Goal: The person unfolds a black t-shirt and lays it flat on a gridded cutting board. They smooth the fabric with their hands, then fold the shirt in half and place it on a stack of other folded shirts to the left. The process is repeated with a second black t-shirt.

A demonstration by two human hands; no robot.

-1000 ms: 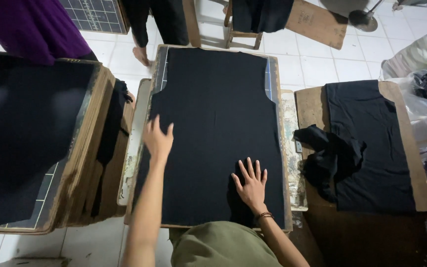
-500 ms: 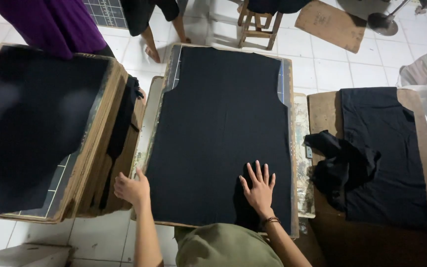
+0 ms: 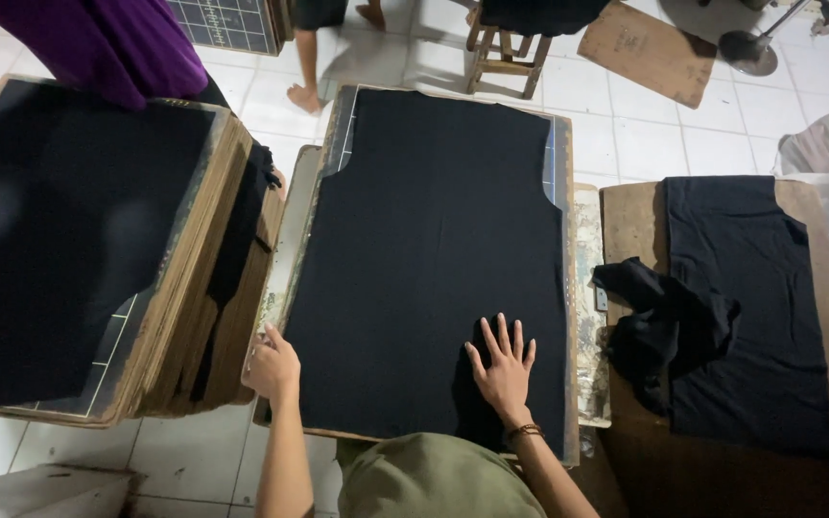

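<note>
cloth (image 3: pixel 434 240) on board (image 3: pixel 560 153), stacked boards (image 3: pixel 194 317) left, table (image 3: pixel 626 206) right
</note>
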